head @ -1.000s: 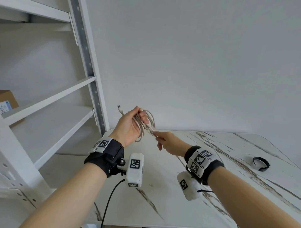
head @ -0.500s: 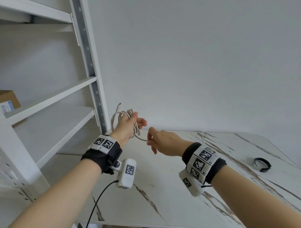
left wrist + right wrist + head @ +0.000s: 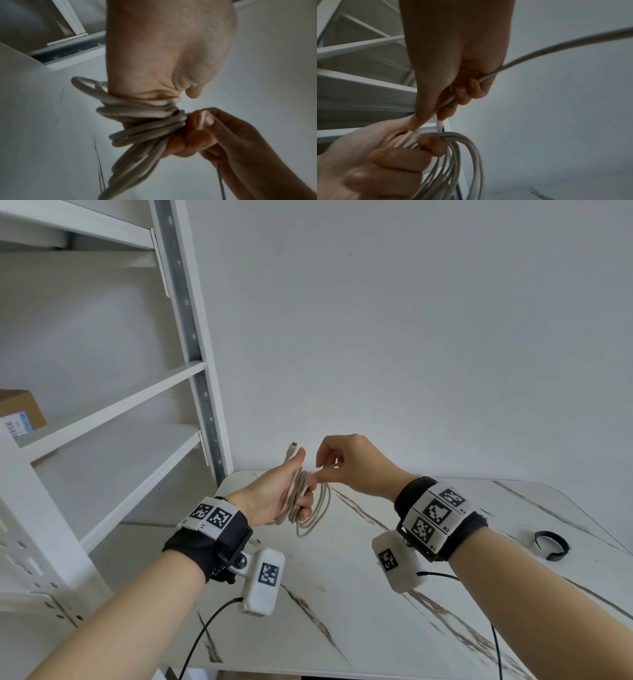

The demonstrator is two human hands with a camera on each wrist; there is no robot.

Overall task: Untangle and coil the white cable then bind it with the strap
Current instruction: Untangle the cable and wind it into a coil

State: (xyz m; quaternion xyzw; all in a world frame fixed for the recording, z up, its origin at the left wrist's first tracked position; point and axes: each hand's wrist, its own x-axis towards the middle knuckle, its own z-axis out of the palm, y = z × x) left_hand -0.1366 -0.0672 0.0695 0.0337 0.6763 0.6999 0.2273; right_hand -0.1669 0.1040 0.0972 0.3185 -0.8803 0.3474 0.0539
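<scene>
The white cable (image 3: 310,508) is gathered in several loops above the table, gripped by my left hand (image 3: 301,481) with fingers curled round the bundle; one connector (image 3: 293,447) sticks up past the thumb. My right hand (image 3: 318,471) is right beside the left fingers and pinches a strand at the bundle. In the right wrist view the free strand (image 3: 556,50) runs through the right hand (image 3: 453,75) down to the coil (image 3: 464,155). In the left wrist view the loops (image 3: 142,119) cross the left palm. The black strap (image 3: 549,546) lies curled on the table, far right, untouched.
A white marble-patterned table (image 3: 445,628) lies under both hands. A white shelf unit (image 3: 137,405) stands to the left, with a cardboard box (image 3: 20,409) on one shelf. A bare wall is behind. Black camera leads hang from both wrists.
The right hand has risen from below the coil to the left fingers, bringing its strand to the bundle. The left hand has turned and shifted right; the loops now hang below it.
</scene>
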